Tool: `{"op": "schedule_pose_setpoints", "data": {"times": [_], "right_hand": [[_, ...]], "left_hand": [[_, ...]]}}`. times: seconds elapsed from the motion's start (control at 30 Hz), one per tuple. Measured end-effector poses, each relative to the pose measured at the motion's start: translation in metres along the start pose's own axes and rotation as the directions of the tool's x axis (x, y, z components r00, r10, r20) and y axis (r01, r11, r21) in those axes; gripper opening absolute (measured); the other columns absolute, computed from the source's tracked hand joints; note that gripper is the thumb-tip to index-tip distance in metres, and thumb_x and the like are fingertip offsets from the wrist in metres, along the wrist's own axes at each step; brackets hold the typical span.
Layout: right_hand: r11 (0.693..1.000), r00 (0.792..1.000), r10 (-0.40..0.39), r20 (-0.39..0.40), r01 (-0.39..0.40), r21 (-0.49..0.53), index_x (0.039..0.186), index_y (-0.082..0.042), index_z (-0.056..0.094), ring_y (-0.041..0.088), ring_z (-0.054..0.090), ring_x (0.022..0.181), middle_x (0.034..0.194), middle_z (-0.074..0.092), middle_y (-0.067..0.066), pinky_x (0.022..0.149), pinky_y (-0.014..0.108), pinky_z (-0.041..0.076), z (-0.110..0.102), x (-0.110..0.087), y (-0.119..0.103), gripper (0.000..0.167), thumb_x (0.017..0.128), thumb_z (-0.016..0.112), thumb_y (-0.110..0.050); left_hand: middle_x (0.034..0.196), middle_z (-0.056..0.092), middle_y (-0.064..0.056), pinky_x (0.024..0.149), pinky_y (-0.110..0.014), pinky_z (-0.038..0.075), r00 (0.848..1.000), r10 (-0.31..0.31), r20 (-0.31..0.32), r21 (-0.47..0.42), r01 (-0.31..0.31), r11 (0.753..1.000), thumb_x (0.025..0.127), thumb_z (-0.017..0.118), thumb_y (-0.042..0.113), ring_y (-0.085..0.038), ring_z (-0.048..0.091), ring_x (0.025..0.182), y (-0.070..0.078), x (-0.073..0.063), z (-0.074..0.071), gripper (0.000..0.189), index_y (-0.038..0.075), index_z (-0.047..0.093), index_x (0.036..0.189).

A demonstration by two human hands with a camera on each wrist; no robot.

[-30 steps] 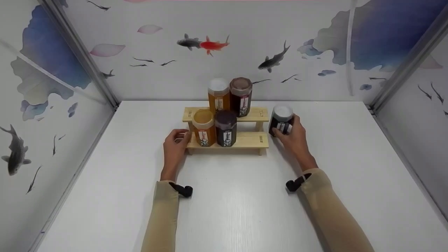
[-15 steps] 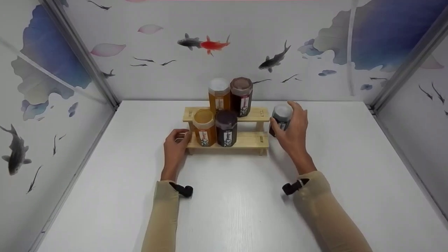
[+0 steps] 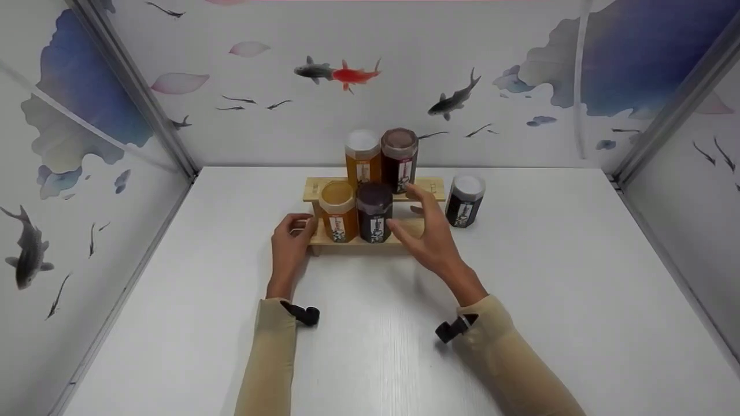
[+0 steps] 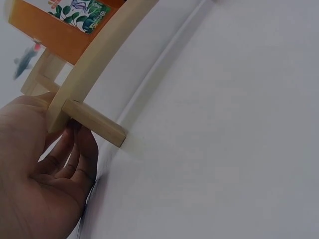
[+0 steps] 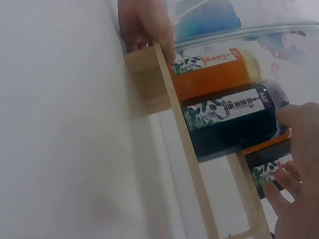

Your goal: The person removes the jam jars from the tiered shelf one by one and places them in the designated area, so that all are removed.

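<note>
My left hand (image 3: 291, 245) grips the left end of a two-step wooden rack (image 3: 419, 227); the left wrist view shows its thumb on top of the lower step and curled fingers beneath. My right hand (image 3: 432, 237) is spread, its thumb at the right side of a dark-filled jar (image 3: 374, 216) on the lower step. Left of that jar stands an amber jar (image 3: 337, 214). On the upper step are an amber jar with a white lid (image 3: 362, 156) and a dark red jar (image 3: 399, 159). In the right wrist view, the thumb overlaps the lid end of the front dark jar (image 5: 229, 124).
A dark jar with a white lid (image 3: 465, 202) stands upright on the white table (image 3: 370, 346), just right of the rack. Behind rises a wall (image 3: 260, 133) painted with fish. Panels with metal corner posts (image 3: 139, 92) close both sides.
My right hand has let go of the white-lidded dark jar, leaving it on the table, and moved left to the front dark jar. The left hand stays on the rack.
</note>
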State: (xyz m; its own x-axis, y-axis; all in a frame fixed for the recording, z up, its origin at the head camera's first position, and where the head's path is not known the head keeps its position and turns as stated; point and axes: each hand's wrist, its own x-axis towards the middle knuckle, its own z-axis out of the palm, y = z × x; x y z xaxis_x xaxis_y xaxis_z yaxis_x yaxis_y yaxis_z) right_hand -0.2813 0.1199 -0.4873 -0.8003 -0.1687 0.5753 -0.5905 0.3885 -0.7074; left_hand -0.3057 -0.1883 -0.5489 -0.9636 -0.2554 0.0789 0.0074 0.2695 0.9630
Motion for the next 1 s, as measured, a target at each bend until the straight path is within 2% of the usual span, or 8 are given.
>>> {"op": "schedule_pose_setpoints", "data": {"times": [0.13,0.3,0.5,0.67,0.8,1.0], "right_hand": [[0.999,0.999,0.038,0.021,-0.039,0.038,0.163,-0.008,0.042,0.027,0.052,0.148,0.160,0.053,0.011,0.116,0.050,0.052,0.017,-0.003,-0.004,0.087,0.094,0.088,-0.032],[0.997,0.997,0.072,0.016,-0.072,0.030,0.166,-0.014,0.038,0.025,0.053,0.149,0.162,0.052,0.008,0.115,0.046,0.053,0.033,-0.003,-0.007,0.095,0.090,0.091,-0.035],[0.993,0.994,0.113,0.004,-0.113,0.039,0.168,-0.014,0.033,0.027,0.055,0.146,0.161,0.052,0.011,0.111,0.048,0.056,0.047,-0.006,-0.004,0.096,0.092,0.089,-0.031],[0.992,0.992,0.125,-0.007,-0.125,0.035,0.167,-0.014,0.034,0.027,0.055,0.148,0.161,0.053,0.010,0.114,0.044,0.054,0.051,-0.009,-0.002,0.090,0.095,0.086,-0.029],[0.990,0.992,0.122,-0.019,-0.120,0.075,0.167,-0.014,0.035,0.027,0.053,0.150,0.161,0.051,0.010,0.116,0.043,0.053,0.051,-0.010,-0.002,0.089,0.095,0.086,-0.026],[0.986,0.991,0.126,-0.039,-0.120,0.119,0.164,-0.012,0.040,0.026,0.056,0.144,0.155,0.054,0.009,0.110,0.047,0.057,0.047,-0.013,-0.003,0.089,0.091,0.090,-0.022]], "left_hand": [[0.118,0.072,-0.007,0.083,-0.028,0.060,1.000,-0.009,-0.001,-0.004,0.009,1.000,0.105,0.073,0.039,-0.021,0.070,0.109,0.000,0.000,0.000,0.030,0.016,0.072,0.125],[0.119,0.071,-0.007,0.083,-0.029,0.061,1.000,-0.005,0.005,-0.010,0.005,1.000,0.105,0.072,0.039,-0.021,0.070,0.109,0.000,0.000,-0.001,0.031,0.016,0.071,0.125],[0.120,0.071,-0.006,0.082,-0.029,0.060,1.000,-0.021,0.012,-0.007,0.021,1.000,0.105,0.072,0.043,-0.021,0.069,0.110,-0.001,-0.001,0.000,0.033,0.018,0.071,0.126],[0.119,0.071,-0.006,0.084,-0.030,0.060,1.000,-0.003,0.004,0.002,0.003,1.000,0.104,0.073,0.044,-0.021,0.070,0.110,-0.001,-0.001,0.000,0.033,0.018,0.071,0.125],[0.119,0.072,-0.007,0.086,-0.031,0.059,1.000,0.013,0.002,0.012,-0.013,1.000,0.105,0.072,0.041,-0.022,0.070,0.110,0.000,0.000,-0.001,0.032,0.017,0.072,0.125],[0.118,0.073,-0.009,0.085,-0.030,0.058,1.000,0.014,0.000,0.007,-0.014,1.000,0.104,0.073,0.036,-0.022,0.071,0.109,-0.001,0.001,0.000,0.029,0.015,0.073,0.124]]}}
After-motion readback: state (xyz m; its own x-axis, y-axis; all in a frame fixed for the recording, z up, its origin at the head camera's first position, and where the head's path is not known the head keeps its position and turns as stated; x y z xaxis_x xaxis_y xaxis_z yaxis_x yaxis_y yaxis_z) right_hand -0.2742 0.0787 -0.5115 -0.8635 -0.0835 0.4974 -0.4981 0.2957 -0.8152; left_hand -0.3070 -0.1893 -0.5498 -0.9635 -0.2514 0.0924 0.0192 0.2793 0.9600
